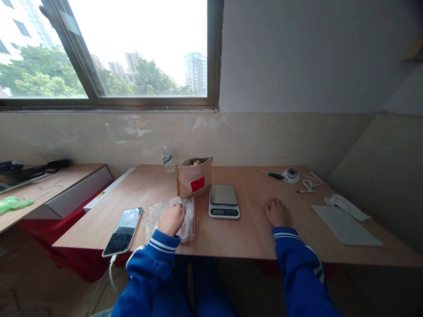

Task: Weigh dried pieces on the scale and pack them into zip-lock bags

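Observation:
My left hand (pixel 171 219) rests on a pile of clear plastic bags (pixel 188 220) near the table's front edge, its fingers curled down onto them. My right hand (pixel 276 212) lies flat on the bare wooden table (pixel 251 233), fingers stretched forward, holding nothing. Between the hands stands a small digital kitchen scale (pixel 224 200). Behind the bags an open brown paper bag (pixel 194 177) with a red label stands upright, with something brown inside. Both my sleeves are blue with white stripes.
A smartphone (pixel 123 231) on a white cable lies left of the bags. A small water bottle (pixel 168 159) stands by the wall. A green screwdriver (pixel 272 175), a round tape (pixel 292 175), white cord, a grey sheet (pixel 345 224) and a cloth (pixel 346 206) lie at the right. Another desk stands left.

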`<state>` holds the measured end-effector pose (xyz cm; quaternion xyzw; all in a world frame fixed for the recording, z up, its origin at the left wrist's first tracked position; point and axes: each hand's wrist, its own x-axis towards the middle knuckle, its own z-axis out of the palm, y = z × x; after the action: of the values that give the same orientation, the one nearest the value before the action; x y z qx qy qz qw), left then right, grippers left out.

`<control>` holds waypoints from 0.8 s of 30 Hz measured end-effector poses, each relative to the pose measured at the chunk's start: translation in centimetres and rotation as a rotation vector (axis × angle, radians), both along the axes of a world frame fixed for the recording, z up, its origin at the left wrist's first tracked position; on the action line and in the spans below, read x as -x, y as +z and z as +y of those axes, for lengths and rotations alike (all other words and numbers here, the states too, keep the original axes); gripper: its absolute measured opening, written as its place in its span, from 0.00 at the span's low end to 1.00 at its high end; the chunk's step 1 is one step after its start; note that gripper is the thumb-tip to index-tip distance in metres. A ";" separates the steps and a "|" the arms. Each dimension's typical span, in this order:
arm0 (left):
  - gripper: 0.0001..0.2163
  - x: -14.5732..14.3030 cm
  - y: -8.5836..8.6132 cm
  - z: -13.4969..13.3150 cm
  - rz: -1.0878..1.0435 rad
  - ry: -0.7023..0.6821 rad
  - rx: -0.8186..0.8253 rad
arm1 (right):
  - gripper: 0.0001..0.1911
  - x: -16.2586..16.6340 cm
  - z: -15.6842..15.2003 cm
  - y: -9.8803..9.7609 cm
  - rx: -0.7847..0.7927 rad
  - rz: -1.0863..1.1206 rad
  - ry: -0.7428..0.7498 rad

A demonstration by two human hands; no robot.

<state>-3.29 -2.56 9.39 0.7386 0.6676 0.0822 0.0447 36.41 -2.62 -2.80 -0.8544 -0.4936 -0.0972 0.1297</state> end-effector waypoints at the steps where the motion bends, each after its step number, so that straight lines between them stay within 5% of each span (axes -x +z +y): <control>1: 0.15 -0.4 1.6 0.0 -0.050 -0.038 -0.107 | 0.24 0.0 0.0 0.0 -0.002 -0.003 0.004; 6: 0.12 -2.3 9.9 3.1 -0.356 -0.321 -0.676 | 0.23 -0.1 0.0 -0.2 -0.028 -0.005 0.009; 9: 0.13 -3.1 12.4 7.3 -0.274 -0.456 -0.738 | 0.23 -0.2 0.0 -0.2 -0.040 -0.006 0.020; 15: 0.12 -3.5 11.9 13.6 -0.015 -0.501 -0.424 | 0.21 -0.3 0.1 -0.2 -0.075 -0.031 0.036; 18: 0.13 -3.8 11.8 14.2 0.039 -0.505 -0.412 | 0.21 -0.3 0.1 -0.3 -0.080 -0.041 0.030; 24: 0.13 -4.7 12.3 13.7 0.004 -0.778 -0.337 | 0.21 -0.1 0.2 -0.3 -0.076 -0.036 0.013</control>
<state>1.45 11.14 21.71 0.9327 0.3163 0.1657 -0.0506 36.54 -2.46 -3.07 -0.8439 -0.4971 -0.1306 0.1539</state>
